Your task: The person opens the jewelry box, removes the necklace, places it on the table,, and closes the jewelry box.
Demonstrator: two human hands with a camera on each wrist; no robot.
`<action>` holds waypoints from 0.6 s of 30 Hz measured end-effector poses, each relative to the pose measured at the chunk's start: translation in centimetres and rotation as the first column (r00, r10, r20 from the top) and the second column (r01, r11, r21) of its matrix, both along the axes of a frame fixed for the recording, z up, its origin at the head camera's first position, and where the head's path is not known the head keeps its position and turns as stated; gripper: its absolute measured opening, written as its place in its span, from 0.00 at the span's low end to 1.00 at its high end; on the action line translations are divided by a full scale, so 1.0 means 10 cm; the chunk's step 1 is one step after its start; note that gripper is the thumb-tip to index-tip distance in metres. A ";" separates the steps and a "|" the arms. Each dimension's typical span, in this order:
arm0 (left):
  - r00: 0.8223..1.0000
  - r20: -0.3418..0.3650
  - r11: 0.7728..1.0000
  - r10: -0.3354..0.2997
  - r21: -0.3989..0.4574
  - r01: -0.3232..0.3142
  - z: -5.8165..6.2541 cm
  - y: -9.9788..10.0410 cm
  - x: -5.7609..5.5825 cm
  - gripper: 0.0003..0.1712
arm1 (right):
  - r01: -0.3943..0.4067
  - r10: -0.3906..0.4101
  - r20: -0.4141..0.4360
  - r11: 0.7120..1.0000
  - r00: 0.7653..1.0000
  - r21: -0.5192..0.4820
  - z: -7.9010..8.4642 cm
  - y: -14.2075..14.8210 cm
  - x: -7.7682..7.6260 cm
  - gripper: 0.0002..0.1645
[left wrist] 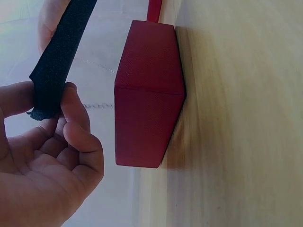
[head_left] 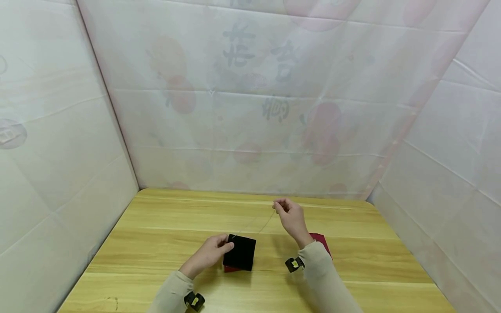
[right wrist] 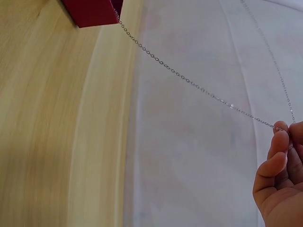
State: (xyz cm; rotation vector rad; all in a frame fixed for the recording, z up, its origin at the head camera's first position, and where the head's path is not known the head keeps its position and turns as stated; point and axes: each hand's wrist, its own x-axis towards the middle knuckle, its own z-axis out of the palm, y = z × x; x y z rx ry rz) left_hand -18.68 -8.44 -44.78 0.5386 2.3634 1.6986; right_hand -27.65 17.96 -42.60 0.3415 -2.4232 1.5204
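Note:
A thin square black foam pad (head_left: 240, 256) is pinched at one edge between the thumb and fingers of my left hand (head_left: 209, 251). Just beneath the pad, a dark red box (left wrist: 149, 104) stands on the table, mostly covered by it in the head view. My right hand (head_left: 290, 216), raised farther out and to the right, pinches a fine silver necklace chain (right wrist: 191, 82) between thumb and fingertips. From those fingertips two strands slope down toward the pad and box. Where the strands end is hidden.
Partly behind the right forearm lies a second dark red piece (head_left: 322, 244) on the wooden table (head_left: 164, 226). Pale printed cloth walls (head_left: 250, 130) enclose the table at the back and both sides. Each wrist wears a small black camera (head_left: 294, 264).

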 end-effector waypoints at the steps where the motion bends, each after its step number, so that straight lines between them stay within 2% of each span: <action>1: 1.000 0.000 1.000 -0.004 0.003 0.004 0.03 0.00 0.01 0.17 | 0.004 -0.004 -0.002 1.000 1.000 0.005 0.00 0.01 -0.01 0.10; 4: 1.000 -0.003 1.000 -0.008 0.002 0.008 0.02 0.00 0.01 0.16 | 0.028 -0.027 -0.026 0.999 0.999 0.030 0.00 0.03 -0.03 0.10; 7: 1.000 -0.010 1.000 -0.006 0.000 0.006 -0.10 -0.01 -0.06 0.17 | 0.050 -0.048 -0.055 0.998 0.997 0.043 0.00 0.06 -0.05 0.09; 11: 1.000 -0.005 1.000 -0.008 0.005 0.008 -0.24 -0.03 -0.14 0.17 | 0.077 -0.076 -0.049 0.997 0.996 0.027 0.02 0.10 -0.07 0.07; 18: 0.999 0.011 0.999 -0.030 0.031 0.030 -0.25 -0.04 -0.15 0.18 | 0.088 -0.088 -0.018 0.996 0.996 0.002 0.03 0.19 -0.08 0.09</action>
